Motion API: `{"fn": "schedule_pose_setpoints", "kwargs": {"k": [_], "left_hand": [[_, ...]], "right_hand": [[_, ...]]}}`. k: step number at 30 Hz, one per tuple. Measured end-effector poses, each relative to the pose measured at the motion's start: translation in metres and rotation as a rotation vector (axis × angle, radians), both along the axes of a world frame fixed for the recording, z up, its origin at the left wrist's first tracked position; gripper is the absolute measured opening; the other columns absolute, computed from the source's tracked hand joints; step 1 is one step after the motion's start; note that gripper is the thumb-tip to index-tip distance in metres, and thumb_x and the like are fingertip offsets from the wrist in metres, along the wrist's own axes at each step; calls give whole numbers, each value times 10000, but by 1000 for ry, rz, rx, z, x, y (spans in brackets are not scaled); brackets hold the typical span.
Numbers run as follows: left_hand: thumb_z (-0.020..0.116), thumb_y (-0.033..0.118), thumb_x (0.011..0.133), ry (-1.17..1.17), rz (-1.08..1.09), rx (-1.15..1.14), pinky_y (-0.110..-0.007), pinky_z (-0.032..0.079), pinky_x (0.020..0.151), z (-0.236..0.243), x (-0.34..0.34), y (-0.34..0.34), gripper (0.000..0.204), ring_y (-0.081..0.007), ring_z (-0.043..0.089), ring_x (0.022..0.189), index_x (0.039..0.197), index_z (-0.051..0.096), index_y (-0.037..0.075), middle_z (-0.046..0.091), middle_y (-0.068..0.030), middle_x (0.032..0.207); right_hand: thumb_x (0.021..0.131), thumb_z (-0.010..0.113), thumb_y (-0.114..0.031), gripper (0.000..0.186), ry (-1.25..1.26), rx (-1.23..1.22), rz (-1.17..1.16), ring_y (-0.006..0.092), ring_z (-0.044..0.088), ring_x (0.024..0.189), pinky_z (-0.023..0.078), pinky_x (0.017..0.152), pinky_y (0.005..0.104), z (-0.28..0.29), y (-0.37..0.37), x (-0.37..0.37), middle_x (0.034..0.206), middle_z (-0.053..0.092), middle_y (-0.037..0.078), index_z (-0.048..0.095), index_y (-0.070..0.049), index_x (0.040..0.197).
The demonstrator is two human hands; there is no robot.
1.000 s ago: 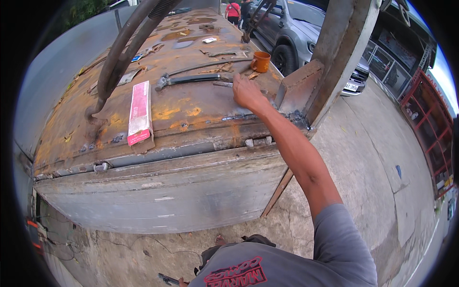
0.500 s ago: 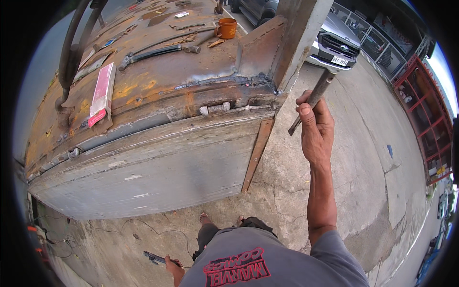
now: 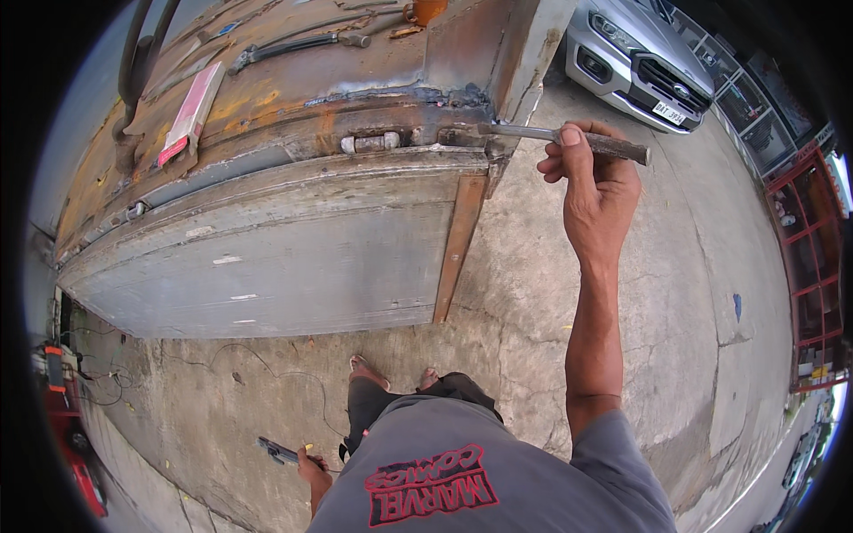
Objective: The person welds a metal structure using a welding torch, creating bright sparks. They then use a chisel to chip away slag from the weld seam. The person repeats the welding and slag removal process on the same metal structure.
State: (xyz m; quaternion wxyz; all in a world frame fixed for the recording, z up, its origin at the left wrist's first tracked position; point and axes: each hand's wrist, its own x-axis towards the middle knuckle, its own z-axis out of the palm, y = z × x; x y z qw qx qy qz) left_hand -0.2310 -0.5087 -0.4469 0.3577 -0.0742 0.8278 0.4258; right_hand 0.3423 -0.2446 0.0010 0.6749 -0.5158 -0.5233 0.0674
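My right hand (image 3: 597, 182) is closed around a steel chisel (image 3: 531, 132) held nearly level. Its thin end points left and reaches the rusty corner of the truck bed (image 3: 373, 115), beside the post; whether it touches is hard to tell. The thick end sticks out past my fingers. Low beside my body, my left hand (image 3: 313, 464) grips a dark tool that looks like a welding electrode holder (image 3: 277, 450). A dark weld seam (image 3: 382, 94) runs along the bed near the post. On the bed's edge sits a hinge barrel (image 3: 370, 143).
On the bed lie a hammer (image 3: 293, 49) and a pink-and-white narrow box (image 3: 193, 111), with part of an orange cup (image 3: 430, 11) beyond. A steel post (image 3: 524, 75) rises at the corner. A silver pickup (image 3: 635, 62) stands at far right. A thin cable (image 3: 267, 360) crosses the concrete.
My right hand has turned the chisel from steeply tilted to nearly level, bringing its thin end left to the bed's corner. The view has shifted, with less of the far bed showing.
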Motion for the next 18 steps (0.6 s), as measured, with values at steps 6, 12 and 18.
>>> {"fn": "schedule_pose_setpoints", "kwargs": {"k": [6,12,18], "left_hand": [[730,523,926,-38,62,9,-350,353,417,-12,-2,-31,495,-206,500,448,776,494,115,567,-91,627],[702,560,934,-110,-8,2,-363,358,423,-23,-7,-34,521,-219,497,452,778,496,108,562,-96,629],[712,570,925,-102,-1,40,-362,355,411,-20,-19,-17,534,-214,495,446,751,503,111,585,-93,638]], "right_hand": [[1027,782,-204,267,-124,200,-200,173,785,836,628,729,309,-22,20,2,948,803,131,752,30,1153],[1013,773,-138,210,-218,120,-265,175,775,786,603,668,317,-74,69,-1,943,793,151,746,13,1157],[1039,730,-139,224,-86,85,-167,191,785,818,608,695,325,-82,59,-12,950,791,169,726,30,1187]]}}
